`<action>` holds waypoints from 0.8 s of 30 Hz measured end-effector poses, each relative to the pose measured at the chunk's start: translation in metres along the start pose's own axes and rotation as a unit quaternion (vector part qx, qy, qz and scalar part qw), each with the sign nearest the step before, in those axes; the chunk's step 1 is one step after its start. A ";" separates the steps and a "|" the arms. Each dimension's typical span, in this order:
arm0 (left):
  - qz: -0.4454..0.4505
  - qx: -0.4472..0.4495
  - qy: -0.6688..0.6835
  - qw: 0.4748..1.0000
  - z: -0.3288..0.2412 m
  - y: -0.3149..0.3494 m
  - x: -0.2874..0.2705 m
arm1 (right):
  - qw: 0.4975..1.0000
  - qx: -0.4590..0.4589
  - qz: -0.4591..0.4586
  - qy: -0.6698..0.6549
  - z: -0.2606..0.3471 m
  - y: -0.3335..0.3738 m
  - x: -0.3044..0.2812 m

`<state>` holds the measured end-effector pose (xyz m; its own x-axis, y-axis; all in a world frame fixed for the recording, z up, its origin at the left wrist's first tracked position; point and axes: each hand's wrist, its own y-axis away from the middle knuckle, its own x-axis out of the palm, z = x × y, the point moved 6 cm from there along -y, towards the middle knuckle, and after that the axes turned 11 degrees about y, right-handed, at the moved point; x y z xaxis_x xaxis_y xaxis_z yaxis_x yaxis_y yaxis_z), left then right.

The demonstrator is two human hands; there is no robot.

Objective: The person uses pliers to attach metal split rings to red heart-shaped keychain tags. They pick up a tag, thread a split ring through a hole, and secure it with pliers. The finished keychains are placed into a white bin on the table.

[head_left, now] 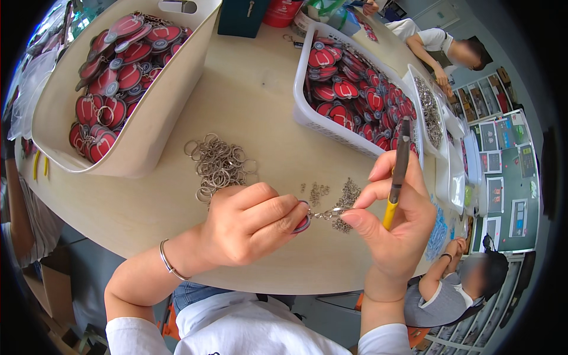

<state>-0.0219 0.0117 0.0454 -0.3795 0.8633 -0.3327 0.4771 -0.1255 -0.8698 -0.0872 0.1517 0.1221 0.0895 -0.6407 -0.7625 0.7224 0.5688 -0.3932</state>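
My left hand (248, 225) is closed around a red keychain charm (303, 220), and only its edge shows past the fingers. A short metal chain (322, 215) runs from the charm toward my right hand (401, 222). There, the thumb and fingertips are at a silver key ring (340, 210) on the chain's end. Pliers (400, 171) with dark jaws and a yellow handle are tucked upright in the same right hand. Beyond my left hand lies a heap of key rings (219, 165). Small jump rings (319, 192) and a pile of tiny metal fittings (349, 195) lie between my hands.
A deep cream bin (171, 118) of red keychains stands at the left. A white basket (302, 100) with more charms stands far right, beside a tray of metal parts (431, 112). Blue strips (438, 231) lie at the right edge. Two people sit along the table's right side.
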 end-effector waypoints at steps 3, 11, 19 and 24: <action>-0.001 0.003 0.003 1.000 0.000 0.001 -0.001 | 1.000 0.000 0.001 0.001 0.001 -0.001 0.001; -0.007 0.012 0.000 1.000 -0.002 0.000 -0.003 | 0.999 0.034 -0.014 -0.014 0.000 0.000 -0.001; -0.014 0.016 -0.006 1.000 -0.003 -0.002 -0.006 | 0.999 0.042 -0.022 0.009 -0.003 0.007 -0.006; -0.035 0.052 -0.008 0.998 -0.007 -0.005 -0.011 | 0.999 0.025 0.007 0.032 -0.011 0.023 -0.004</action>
<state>-0.0145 0.0058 0.0557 -0.4220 0.8638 -0.2752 0.3652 -0.1159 -0.9237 -0.0785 0.1733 0.1103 0.0571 -0.5976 -0.7997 0.7544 0.5505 -0.3575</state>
